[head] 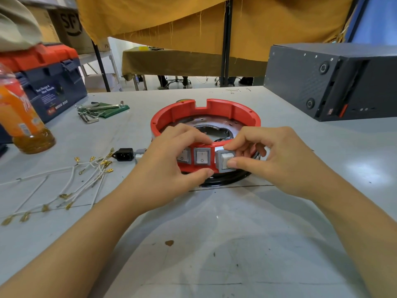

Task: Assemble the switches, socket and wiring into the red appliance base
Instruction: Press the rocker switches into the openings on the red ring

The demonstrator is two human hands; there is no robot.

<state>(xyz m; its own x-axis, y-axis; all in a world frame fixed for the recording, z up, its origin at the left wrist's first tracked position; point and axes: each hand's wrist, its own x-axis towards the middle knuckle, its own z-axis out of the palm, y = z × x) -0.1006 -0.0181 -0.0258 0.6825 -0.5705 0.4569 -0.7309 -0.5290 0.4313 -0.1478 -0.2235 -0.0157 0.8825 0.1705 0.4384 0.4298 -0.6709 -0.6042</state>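
Note:
The round red appliance base (225, 108) sits on a black ring in the middle of the table. Its near wall holds three grey rocker switches: one partly hidden by my left hand, a middle switch (202, 158), and a right switch (224, 161). My left hand (169, 164) grips the near wall, fingers over the rim and thumb under it. My right hand (264, 155) pinches the right switch, thumb on its face. The black power socket (124, 154) lies on the table left of the base. White wires with brass terminals (71, 186) are spread out further left.
An orange drink bottle (21, 117) and a blue and orange toolbox (49, 82) stand at the left. Hex keys on a green holder (101, 110) lie behind the wires. A dark grey computer case (335, 80) occupies the back right. A small grey part (140, 152) lies beside the socket.

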